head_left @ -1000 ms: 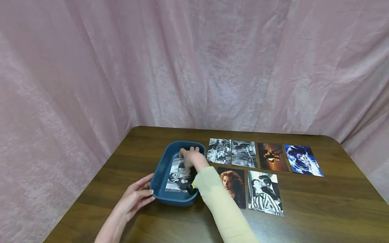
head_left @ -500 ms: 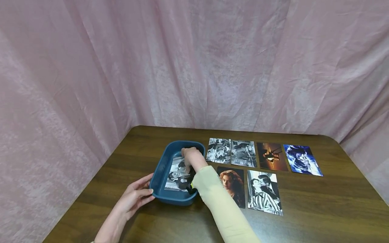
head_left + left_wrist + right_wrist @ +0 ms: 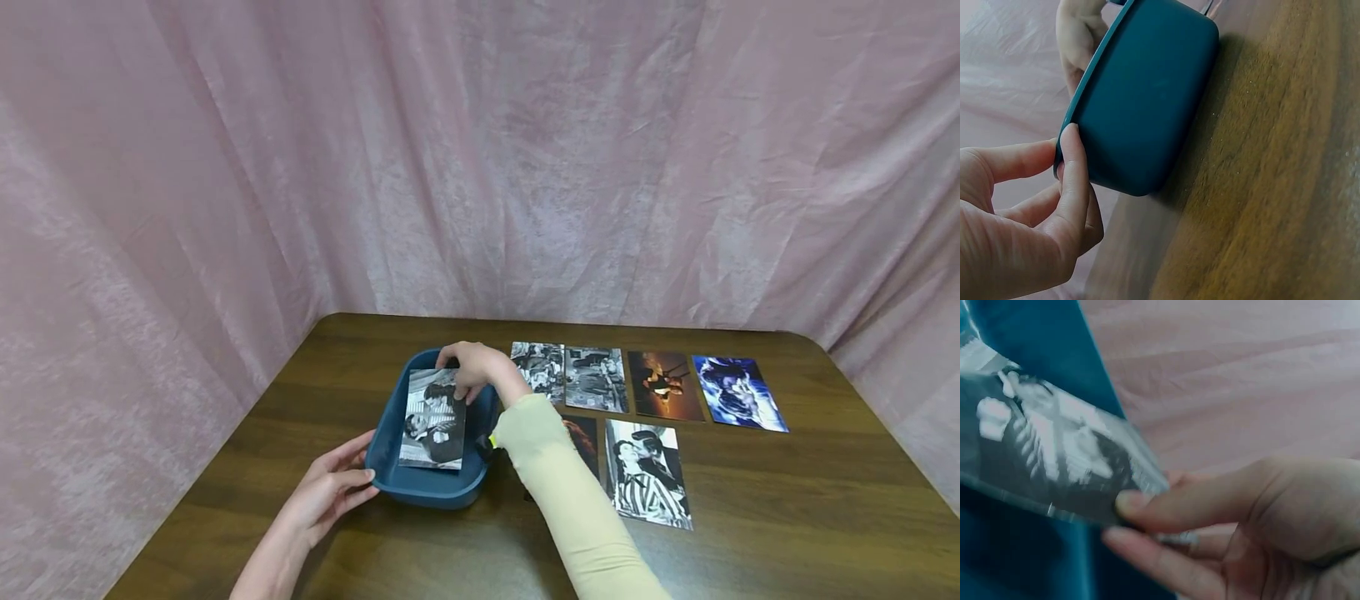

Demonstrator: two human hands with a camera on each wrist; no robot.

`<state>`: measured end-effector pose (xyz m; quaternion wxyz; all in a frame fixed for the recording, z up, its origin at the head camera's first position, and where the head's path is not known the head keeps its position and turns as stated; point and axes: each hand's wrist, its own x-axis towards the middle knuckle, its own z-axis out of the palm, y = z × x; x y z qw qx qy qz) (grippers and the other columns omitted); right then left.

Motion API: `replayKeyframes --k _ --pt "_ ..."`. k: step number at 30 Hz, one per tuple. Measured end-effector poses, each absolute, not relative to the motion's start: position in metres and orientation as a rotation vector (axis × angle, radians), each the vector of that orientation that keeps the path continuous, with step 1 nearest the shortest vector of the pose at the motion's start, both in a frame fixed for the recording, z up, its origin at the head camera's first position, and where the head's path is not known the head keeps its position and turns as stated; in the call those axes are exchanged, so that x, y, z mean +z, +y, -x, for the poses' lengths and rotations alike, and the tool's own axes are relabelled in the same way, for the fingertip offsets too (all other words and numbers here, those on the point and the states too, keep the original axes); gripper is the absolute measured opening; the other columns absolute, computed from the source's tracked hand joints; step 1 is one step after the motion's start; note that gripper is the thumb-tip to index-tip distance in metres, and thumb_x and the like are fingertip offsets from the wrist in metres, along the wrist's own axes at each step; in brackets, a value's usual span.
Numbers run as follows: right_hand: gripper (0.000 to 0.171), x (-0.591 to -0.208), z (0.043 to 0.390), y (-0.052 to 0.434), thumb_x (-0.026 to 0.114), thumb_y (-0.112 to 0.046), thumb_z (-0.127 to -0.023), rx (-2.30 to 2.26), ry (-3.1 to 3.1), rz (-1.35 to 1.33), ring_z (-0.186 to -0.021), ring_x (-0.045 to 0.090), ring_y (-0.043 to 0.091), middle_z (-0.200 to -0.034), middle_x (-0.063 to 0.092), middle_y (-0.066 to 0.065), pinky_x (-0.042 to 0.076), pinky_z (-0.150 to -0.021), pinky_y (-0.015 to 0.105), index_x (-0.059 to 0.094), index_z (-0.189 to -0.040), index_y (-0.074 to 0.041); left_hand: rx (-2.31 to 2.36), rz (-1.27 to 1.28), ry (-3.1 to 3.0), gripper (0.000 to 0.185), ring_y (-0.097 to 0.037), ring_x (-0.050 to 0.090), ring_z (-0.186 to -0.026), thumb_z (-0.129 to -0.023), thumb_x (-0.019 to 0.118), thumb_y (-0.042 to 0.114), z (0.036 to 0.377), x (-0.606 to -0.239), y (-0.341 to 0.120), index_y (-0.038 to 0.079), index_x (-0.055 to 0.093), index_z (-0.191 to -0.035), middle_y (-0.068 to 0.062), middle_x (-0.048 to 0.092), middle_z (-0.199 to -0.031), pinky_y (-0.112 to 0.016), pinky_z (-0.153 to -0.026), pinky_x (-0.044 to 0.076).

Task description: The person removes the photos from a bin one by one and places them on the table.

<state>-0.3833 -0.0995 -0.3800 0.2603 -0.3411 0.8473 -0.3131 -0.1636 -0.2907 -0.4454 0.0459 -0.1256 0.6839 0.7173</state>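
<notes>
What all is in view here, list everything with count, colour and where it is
black-and-white photo: one, tilted up over the tray, pinched at its far edge
tray: one, dark blue, on the table's left part
laid-out photos: six, four in a far row, two nearer, one of these partly hidden by the sleeve; mostly black-and-white, one orange-dark, one blue
table: one, dark brown wood
curtain: pink, behind and beside the table
left hand: touches the tray's near left corner
right hand: pale yellow sleeve, pinches the black-and-white photo

The tray (image 3: 390, 433) sits left of six photos (image 3: 648, 475) on the table (image 3: 787, 517) (four behind, two in front).
</notes>
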Motion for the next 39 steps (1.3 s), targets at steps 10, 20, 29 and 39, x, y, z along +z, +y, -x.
replayKeyframes --k 10,20,29,39 --pt "0.049 -0.369 0.399 -0.041 0.07 0.005 -0.084 -1.325 2.151 0.907 -0.068 0.072 0.025 -0.093 0.064 0.016 0.062 -0.072 0.042 0.061 -0.131 -0.008 2.203 0.364 2.076 0.073 -0.008 0.063 -0.095 -0.093 0.058 0.003 0.16 -0.445 -0.292 0.004 0.022 -0.157 0.003 0.053 -0.11 -0.024 -0.084 0.057" --pt "0.051 -0.39 0.411 0.089 0.068 -0.008 -0.091 -1.53 2.179 0.883 -0.073 0.069 0.023 -0.074 0.049 0.004 0.06 -0.069 0.035 0.054 -0.141 -0.01 2.192 0.343 2.07 0.073 -0.007 0.062 -0.097 -0.094 0.058 0.005 0.161 -0.445 -0.291 0.005 0.022 -0.157 0.003 0.052 -0.111 -0.024 -0.085 0.056" --pt "0.051 -0.413 0.403 0.216 0.07 -0.02 -0.091 -1.525 2.325 0.651 -0.078 0.068 0.011 -0.086 0.067 -0.009 0.06 -0.075 0.035 0.053 -0.139 -0.011 2.181 0.346 2.081 0.074 -0.007 0.062 -0.098 -0.094 0.058 0.005 0.16 -0.444 -0.294 0.005 0.021 -0.157 0.003 0.052 -0.111 -0.024 -0.086 0.056" --pt "0.036 -0.435 0.393 0.312 0.065 -0.012 -0.094 -1.449 2.339 0.529 -0.086 0.068 0.002 -0.095 0.073 -0.012 0.06 -0.074 0.025 0.062 -0.119 -0.038 2.172 0.356 2.08 0.072 -0.007 0.063 -0.099 -0.094 0.057 0.004 0.16 -0.443 -0.297 0.006 0.022 -0.157 0.004 0.053 -0.112 -0.023 -0.086 0.057"
